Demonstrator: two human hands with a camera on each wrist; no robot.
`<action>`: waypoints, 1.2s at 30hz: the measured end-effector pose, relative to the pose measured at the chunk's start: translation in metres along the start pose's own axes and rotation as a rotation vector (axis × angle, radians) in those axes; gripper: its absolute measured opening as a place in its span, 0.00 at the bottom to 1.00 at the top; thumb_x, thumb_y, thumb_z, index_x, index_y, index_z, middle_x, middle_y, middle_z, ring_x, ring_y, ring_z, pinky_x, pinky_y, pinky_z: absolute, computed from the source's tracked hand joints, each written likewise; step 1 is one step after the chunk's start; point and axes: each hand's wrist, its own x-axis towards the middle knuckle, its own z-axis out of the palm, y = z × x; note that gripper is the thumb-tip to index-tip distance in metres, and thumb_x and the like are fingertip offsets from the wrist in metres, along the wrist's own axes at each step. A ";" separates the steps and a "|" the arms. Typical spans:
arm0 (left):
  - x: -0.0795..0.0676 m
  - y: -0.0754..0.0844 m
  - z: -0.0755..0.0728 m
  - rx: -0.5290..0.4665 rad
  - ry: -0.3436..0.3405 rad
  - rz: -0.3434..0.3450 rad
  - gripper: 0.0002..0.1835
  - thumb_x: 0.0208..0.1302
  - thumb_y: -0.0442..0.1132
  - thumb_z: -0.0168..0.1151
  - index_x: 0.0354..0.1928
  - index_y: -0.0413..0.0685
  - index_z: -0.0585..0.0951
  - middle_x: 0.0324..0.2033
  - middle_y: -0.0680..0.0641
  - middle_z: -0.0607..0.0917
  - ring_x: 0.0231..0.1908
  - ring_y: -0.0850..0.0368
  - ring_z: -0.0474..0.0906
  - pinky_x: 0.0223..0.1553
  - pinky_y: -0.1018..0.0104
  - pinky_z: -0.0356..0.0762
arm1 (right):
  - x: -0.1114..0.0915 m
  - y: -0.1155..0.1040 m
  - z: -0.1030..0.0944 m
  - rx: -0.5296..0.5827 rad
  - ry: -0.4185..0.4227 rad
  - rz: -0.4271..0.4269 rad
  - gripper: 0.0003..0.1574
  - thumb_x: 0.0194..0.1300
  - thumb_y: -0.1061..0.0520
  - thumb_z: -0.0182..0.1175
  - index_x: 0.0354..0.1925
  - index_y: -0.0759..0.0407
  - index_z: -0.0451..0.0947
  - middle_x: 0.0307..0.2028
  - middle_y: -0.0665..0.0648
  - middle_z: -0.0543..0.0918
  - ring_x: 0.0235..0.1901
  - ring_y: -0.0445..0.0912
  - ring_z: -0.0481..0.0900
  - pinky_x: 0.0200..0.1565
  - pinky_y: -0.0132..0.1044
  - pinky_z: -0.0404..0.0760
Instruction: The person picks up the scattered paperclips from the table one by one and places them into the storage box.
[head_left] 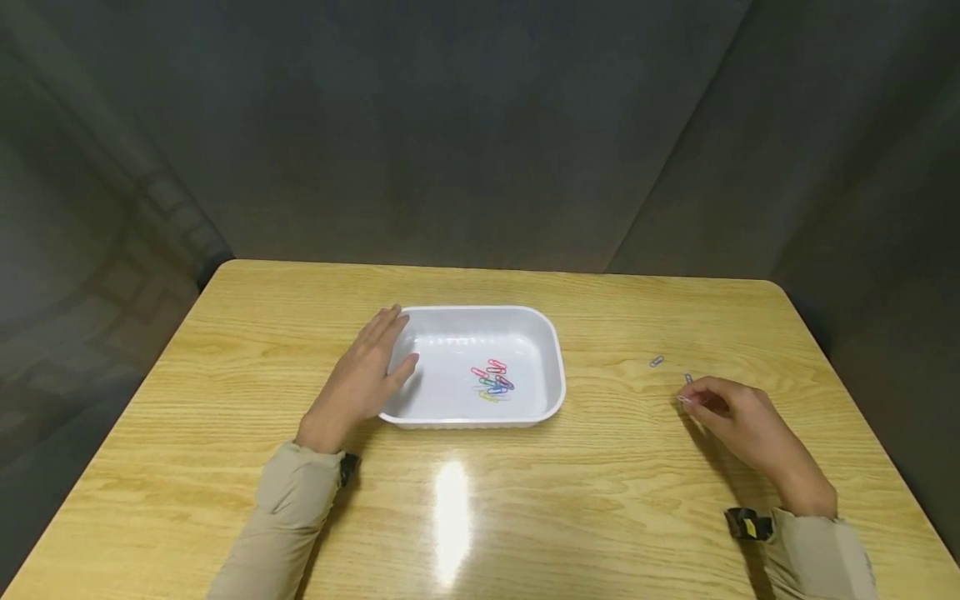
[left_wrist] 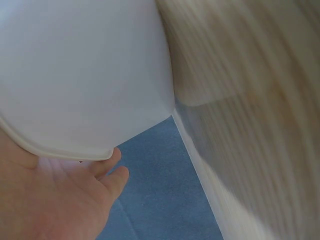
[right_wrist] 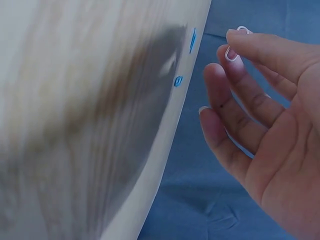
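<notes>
My right hand pinches a white paper clip between thumb and fingertips, a little above the table on the right. Two blue paper clips lie near it: one farther off, the other just beyond the fingertips. On the left, my left hand rests on the left rim of a white tray, its fingers extended along the edge. Inside the tray lies a loose cluster of paper clips in red, green, blue, yellow and white. The left wrist view shows the palm against the rim.
The wooden table has rounded far corners and a bright light reflection at the front. Dark curtains hang behind it and at both sides. Dark bands circle both wrists.
</notes>
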 end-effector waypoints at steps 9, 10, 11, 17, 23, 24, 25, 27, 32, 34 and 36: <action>0.000 0.000 0.000 0.002 -0.003 0.001 0.34 0.66 0.54 0.46 0.70 0.46 0.54 0.71 0.46 0.49 0.71 0.47 0.44 0.71 0.49 0.47 | 0.005 -0.010 0.000 -0.019 0.027 -0.028 0.08 0.62 0.56 0.58 0.40 0.55 0.79 0.32 0.52 0.82 0.31 0.31 0.74 0.29 0.27 0.77; 0.000 0.000 0.000 0.002 -0.003 0.001 0.34 0.66 0.54 0.46 0.70 0.46 0.54 0.71 0.46 0.49 0.71 0.47 0.44 0.71 0.49 0.47 | 0.007 -0.011 0.000 -0.021 0.027 -0.030 0.08 0.62 0.55 0.58 0.40 0.55 0.79 0.32 0.51 0.82 0.30 0.31 0.74 0.29 0.28 0.76; 0.000 0.000 0.000 0.000 -0.003 0.001 0.34 0.66 0.54 0.46 0.70 0.47 0.54 0.71 0.46 0.49 0.71 0.47 0.44 0.71 0.49 0.47 | 0.008 -0.013 0.000 -0.023 0.028 -0.035 0.08 0.62 0.55 0.58 0.40 0.55 0.79 0.31 0.51 0.82 0.30 0.32 0.74 0.29 0.28 0.76; 0.000 0.000 0.000 -0.002 0.003 0.003 0.34 0.66 0.54 0.47 0.69 0.46 0.55 0.71 0.46 0.50 0.71 0.47 0.44 0.71 0.49 0.47 | 0.016 -0.024 0.001 -0.023 0.051 -0.103 0.07 0.61 0.57 0.59 0.39 0.56 0.80 0.30 0.49 0.82 0.29 0.33 0.75 0.28 0.29 0.76; 0.000 0.000 0.000 -0.004 0.014 0.008 0.34 0.66 0.53 0.47 0.69 0.46 0.55 0.71 0.44 0.52 0.71 0.47 0.45 0.71 0.49 0.48 | 0.025 -0.035 0.005 -0.005 0.048 -0.135 0.07 0.60 0.57 0.60 0.38 0.55 0.80 0.29 0.49 0.82 0.29 0.36 0.76 0.28 0.29 0.75; 0.000 0.000 0.000 -0.003 0.016 0.008 0.34 0.66 0.53 0.47 0.69 0.45 0.55 0.71 0.44 0.52 0.71 0.47 0.45 0.71 0.49 0.48 | 0.026 -0.037 0.005 -0.005 0.045 -0.136 0.07 0.60 0.57 0.60 0.38 0.55 0.80 0.30 0.49 0.82 0.29 0.37 0.76 0.29 0.30 0.76; 0.000 0.000 0.000 -0.003 0.017 0.009 0.34 0.66 0.53 0.47 0.69 0.45 0.56 0.71 0.44 0.52 0.71 0.47 0.45 0.71 0.49 0.48 | 0.028 -0.039 0.006 -0.002 0.038 -0.134 0.07 0.60 0.56 0.60 0.38 0.55 0.80 0.30 0.49 0.82 0.29 0.37 0.76 0.29 0.30 0.76; 0.000 -0.001 0.000 0.000 0.020 0.010 0.34 0.66 0.53 0.47 0.69 0.45 0.56 0.71 0.44 0.52 0.71 0.46 0.45 0.71 0.49 0.48 | 0.031 -0.043 0.007 0.004 0.024 -0.129 0.07 0.61 0.55 0.59 0.38 0.55 0.79 0.30 0.49 0.83 0.30 0.38 0.76 0.30 0.32 0.76; 0.000 0.000 0.000 -0.001 0.021 0.014 0.34 0.66 0.53 0.47 0.69 0.44 0.56 0.71 0.44 0.52 0.71 0.46 0.46 0.71 0.50 0.48 | 0.038 -0.053 0.010 0.022 0.015 -0.144 0.08 0.61 0.55 0.59 0.38 0.56 0.79 0.31 0.50 0.83 0.31 0.40 0.76 0.36 0.40 0.77; 0.000 0.000 0.000 -0.001 0.021 0.015 0.34 0.66 0.52 0.47 0.69 0.44 0.56 0.71 0.44 0.52 0.71 0.46 0.46 0.71 0.50 0.48 | 0.040 -0.056 0.012 0.024 0.026 -0.160 0.07 0.61 0.56 0.59 0.37 0.55 0.79 0.31 0.49 0.82 0.31 0.39 0.76 0.36 0.42 0.77; 0.000 0.000 0.001 -0.001 0.022 0.014 0.34 0.66 0.53 0.47 0.69 0.45 0.56 0.71 0.44 0.52 0.71 0.47 0.45 0.71 0.50 0.47 | 0.043 -0.060 0.013 0.022 0.039 -0.178 0.06 0.60 0.56 0.60 0.37 0.55 0.80 0.30 0.48 0.82 0.30 0.38 0.75 0.36 0.42 0.77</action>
